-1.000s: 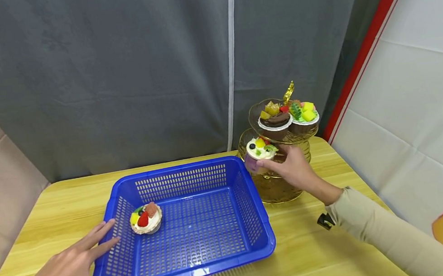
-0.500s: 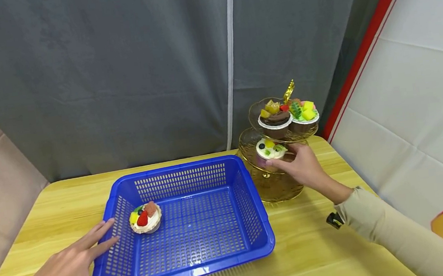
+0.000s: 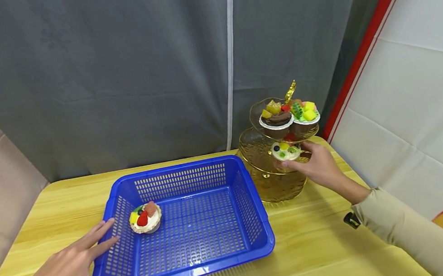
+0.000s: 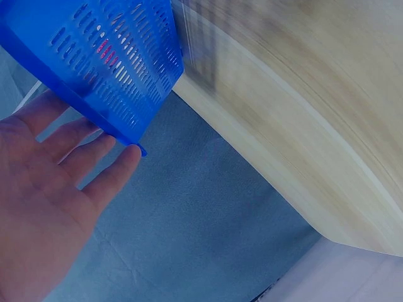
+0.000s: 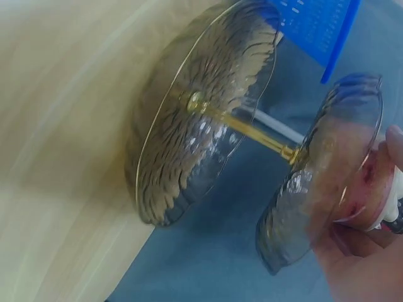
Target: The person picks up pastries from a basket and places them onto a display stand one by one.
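My right hand (image 3: 323, 168) grips a dessert cup (image 3: 286, 150) topped with white cream and fruit, at the middle tier of a three-tier stand (image 3: 278, 188). In the right wrist view, the pinkish side of the cup (image 5: 369, 194) sits against that tier, fingers around it; whether the tier bears its weight I cannot tell. My left hand (image 3: 62, 271) rests on the left rim of a blue plastic basket (image 3: 190, 223), fingers extended and thumb on the front corner. Inside the basket, at its left, stands a fruit tart (image 3: 146, 218) with a strawberry.
On the stand's top tier are a chocolate cupcake (image 3: 276, 121) and a green-topped cupcake (image 3: 305, 117). A gold handle (image 3: 290, 91) rises above them. The wooden table (image 3: 300, 256) meets a grey curtain (image 3: 137, 84) behind and a white panel (image 3: 414, 102) at the right.
My right hand has carried the dessert cup rightward, from the left edge of the middle tier to farther across it. My left hand, the basket and the tart keep their places.
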{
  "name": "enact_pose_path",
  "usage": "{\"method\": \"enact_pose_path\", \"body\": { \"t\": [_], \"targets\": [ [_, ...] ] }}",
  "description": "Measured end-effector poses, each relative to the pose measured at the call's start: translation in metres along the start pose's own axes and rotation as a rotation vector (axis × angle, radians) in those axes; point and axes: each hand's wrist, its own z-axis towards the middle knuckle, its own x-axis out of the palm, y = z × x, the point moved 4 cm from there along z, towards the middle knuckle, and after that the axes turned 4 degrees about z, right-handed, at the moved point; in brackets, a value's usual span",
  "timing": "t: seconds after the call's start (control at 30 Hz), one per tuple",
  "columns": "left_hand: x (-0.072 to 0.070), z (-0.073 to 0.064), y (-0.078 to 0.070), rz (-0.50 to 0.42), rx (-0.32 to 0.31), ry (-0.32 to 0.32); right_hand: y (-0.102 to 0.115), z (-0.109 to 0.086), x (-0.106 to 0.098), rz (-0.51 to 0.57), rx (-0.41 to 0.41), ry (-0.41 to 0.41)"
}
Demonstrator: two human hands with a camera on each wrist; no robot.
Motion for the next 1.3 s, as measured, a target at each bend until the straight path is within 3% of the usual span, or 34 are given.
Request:
{"method": "enact_pose_path", "body": {
  "t": [0.27, 0.73, 0.97, 1.3],
  "targets": [
    [0.001, -0.001, 0.001, 0.002, 0.007, -0.013, -0.004, 0.003, -0.006, -0.005, -0.067, -0.035],
    [0.004, -0.001, 0.004, -0.014, 0.009, -0.02, -0.018, 0.006, -0.012, -0.038, -0.017, -0.056],
    [0.005, -0.001, 0.004, -0.024, 0.006, -0.024, -0.017, 0.004, -0.014, 0.078, -0.038, -0.064],
    [0.007, 0.0, 0.006, -0.019, 0.005, -0.023, -0.004, -0.021, -0.019, -0.162, -0.219, -0.21]
  ]
}}
